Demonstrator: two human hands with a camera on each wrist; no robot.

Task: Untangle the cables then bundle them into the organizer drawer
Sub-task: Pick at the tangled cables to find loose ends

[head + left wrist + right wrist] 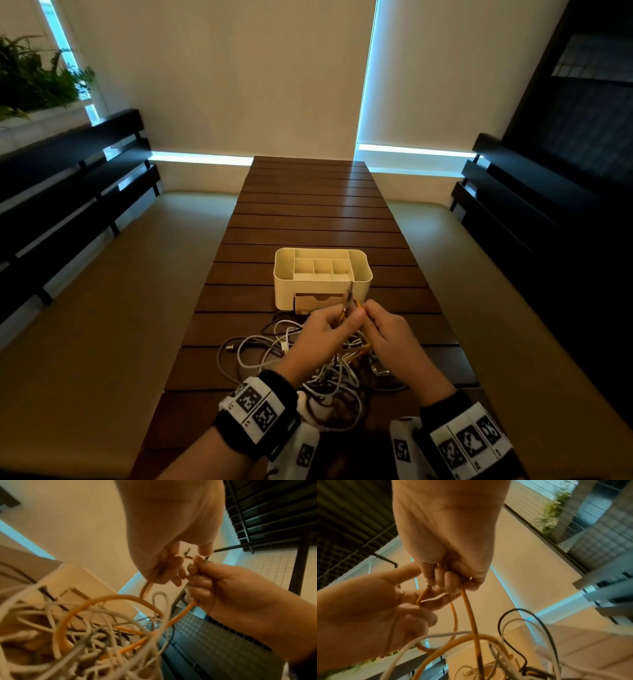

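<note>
Counter: dark brown wooden slats, smooth, running crosswise.
Cables: a loose tangle of thin round cords, mostly white, some black, lying on the counter under and just behind both hands.
Orange cable: round, rubbery-looking, rising out of the tangle in a wide loop to both hands.
Left hand: fingers curled, pinching the orange cable near its end; raised above the tangle and touching the right hand.
Right hand: fingers curled round another stretch of the orange cable, which hangs straight down from the fist into the pile.
Organizer: cream plastic box with rounded corners, open top split into several compartments, standing on the counter just beyond the hands; nothing shows in the compartments.
Drawer: tan front low in the organizer, facing the hands, with a small notch at its top edge; whether it sits fully pushed in I cannot tell.
</note>
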